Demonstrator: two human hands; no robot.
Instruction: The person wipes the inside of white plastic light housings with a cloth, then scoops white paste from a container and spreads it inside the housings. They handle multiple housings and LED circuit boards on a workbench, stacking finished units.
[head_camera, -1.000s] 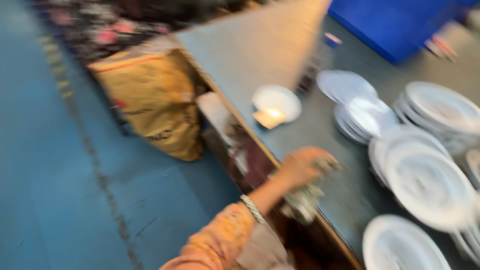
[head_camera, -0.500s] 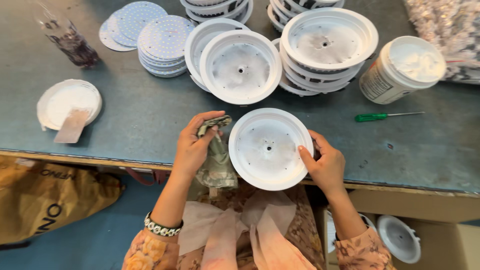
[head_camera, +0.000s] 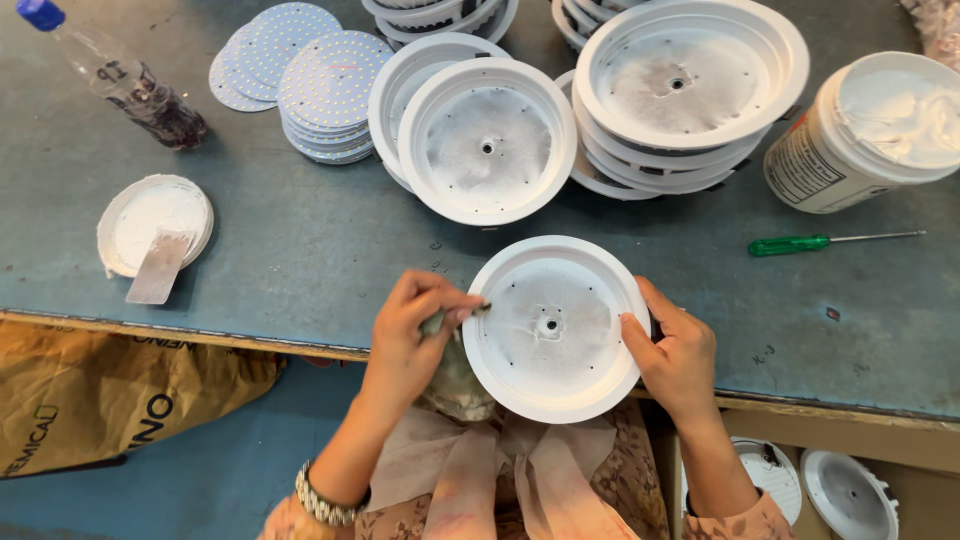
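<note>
Your left hand (head_camera: 415, 325) pinches a small applicator at the white housing (head_camera: 553, 327), which sits on the bench edge with your right hand (head_camera: 678, 355) gripping its rim. Paste looks partly spread; stacked housings (head_camera: 690, 90) wait.

Grey-blue bench (head_camera: 300, 250) w/ stacked white round housings (head_camera: 690, 80), LED discs (head_camera: 330, 85), paste tub (head_camera: 880, 130), green screwdriver (head_camera: 800, 243), bottle (head_camera: 120, 80), lid w/ spatula (head_camera: 155, 225)
</note>
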